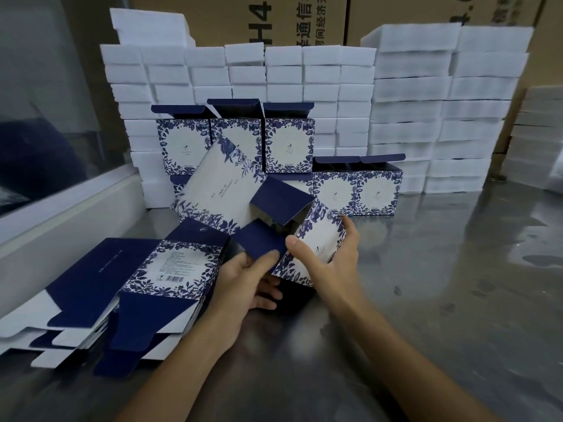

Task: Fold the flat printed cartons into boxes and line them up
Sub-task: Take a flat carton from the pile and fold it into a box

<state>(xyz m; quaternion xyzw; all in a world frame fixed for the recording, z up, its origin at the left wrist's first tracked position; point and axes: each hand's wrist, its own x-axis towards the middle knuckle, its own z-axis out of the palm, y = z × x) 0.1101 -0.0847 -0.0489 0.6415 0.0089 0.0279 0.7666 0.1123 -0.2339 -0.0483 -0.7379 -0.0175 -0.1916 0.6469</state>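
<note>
**Half-folded carton held in both hands above the steel table**

A blue-and-white printed carton [231, 190] is held tilted in the air, open end toward the camera, its navy flaps [259, 243] spread out. The right hand [329, 257] is wrapped round the carton's near floral panel, thumb on the front face, fingers curled behind the far edge. The left hand [246, 284] is placed under the lower flap, thumb pressed on the flap's navy inner side, fingers loosely curled below (whether the flap is actually pinched cannot be told).

Just left of the left hand, a stack of flat cartons [100, 287] is laid on the table [441, 284], barcode panel up on the top one. Beyond the held carton, five finished boxes are seen: three upper boxes [237, 144] in a row with lids open, and, right of the grip and further back, two lower boxes [356, 190] side by side on the table. More boxes under the upper three are mostly hidden by the held carton.

Behind all of it, white foam blocks [411, 111] are stacked in columns, with brown shipping cartons [396, 13] at the back.
</note>
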